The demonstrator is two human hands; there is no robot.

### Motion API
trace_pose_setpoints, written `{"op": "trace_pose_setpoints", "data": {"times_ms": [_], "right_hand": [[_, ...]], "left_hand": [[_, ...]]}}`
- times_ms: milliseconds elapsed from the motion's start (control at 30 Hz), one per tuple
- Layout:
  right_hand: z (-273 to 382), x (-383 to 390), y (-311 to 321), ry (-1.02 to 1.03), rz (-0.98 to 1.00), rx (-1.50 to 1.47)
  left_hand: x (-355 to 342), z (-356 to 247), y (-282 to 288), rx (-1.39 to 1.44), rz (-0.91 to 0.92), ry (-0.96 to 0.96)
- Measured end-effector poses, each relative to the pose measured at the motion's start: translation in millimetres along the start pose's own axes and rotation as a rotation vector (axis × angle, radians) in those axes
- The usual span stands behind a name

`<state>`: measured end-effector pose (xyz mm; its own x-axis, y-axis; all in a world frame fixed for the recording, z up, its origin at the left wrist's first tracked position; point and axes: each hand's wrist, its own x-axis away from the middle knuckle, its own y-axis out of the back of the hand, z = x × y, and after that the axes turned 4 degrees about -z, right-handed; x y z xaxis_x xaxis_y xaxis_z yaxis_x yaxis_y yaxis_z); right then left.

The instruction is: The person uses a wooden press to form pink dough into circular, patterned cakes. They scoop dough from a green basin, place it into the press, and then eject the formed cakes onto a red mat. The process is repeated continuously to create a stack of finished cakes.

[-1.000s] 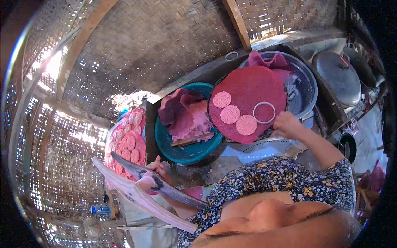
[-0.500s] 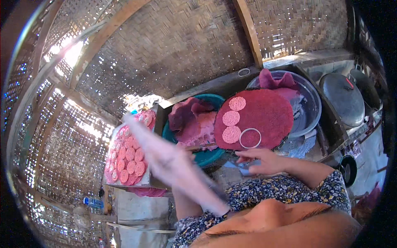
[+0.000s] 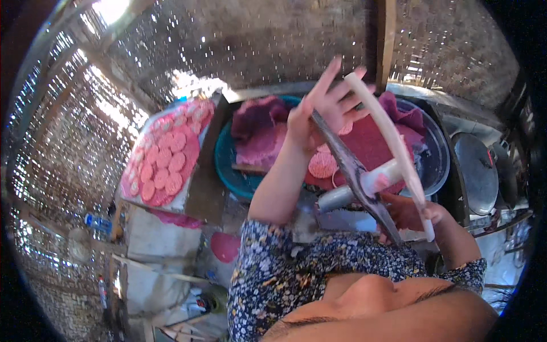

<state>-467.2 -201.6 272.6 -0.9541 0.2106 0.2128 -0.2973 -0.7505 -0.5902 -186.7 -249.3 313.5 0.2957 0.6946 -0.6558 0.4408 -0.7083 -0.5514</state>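
My left hand (image 3: 325, 108) is raised over the work area, fingers spread, with the upper ends of two long flat sticks between them: a dark stick (image 3: 353, 171) and a pale stick (image 3: 393, 142). Below, my right hand (image 3: 410, 214) grips the lower ends of both. Behind the sticks lies a white roller (image 3: 359, 191). Under them sits a round dark red mat (image 3: 373, 145) bearing a pink disc (image 3: 323, 164).
A teal basin (image 3: 225, 168) with magenta cloth stands left of the mat. Further left, a tray (image 3: 165, 162) holds several pink discs. A clear bowl (image 3: 436, 157) and a lidded metal pot (image 3: 476, 174) sit to the right. Woven bamboo walls surround everything.
My left hand swung the sticks up from the lower left to above the red mat. My right hand left the mat's edge and took hold of the sticks' lower ends.
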Motion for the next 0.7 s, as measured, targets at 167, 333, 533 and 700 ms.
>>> {"op": "trace_pose_setpoints", "data": {"times_ms": [167, 333, 533, 700], "right_hand": [[21.3, 35.3, 9.4, -0.113, 0.021, 0.028], [37.5, 39.4, 23.1, -0.193, -0.14, 0.002], [46.1, 11.8, 58.0, -0.266, -0.226, 0.008], [53.8, 2.7, 69.7, -0.332, -0.303, 0.052]], "left_hand": [[-35.2, 8.5, -19.2, 0.123, 0.324, -0.109], [-28.7, 25.5, 17.3, 0.142, -0.014, -0.111], [-3.4, 55.6, 84.5, 0.11, -0.47, -0.147], [19.6, 68.7, 116.2, 0.496, -0.48, -0.184]]}}
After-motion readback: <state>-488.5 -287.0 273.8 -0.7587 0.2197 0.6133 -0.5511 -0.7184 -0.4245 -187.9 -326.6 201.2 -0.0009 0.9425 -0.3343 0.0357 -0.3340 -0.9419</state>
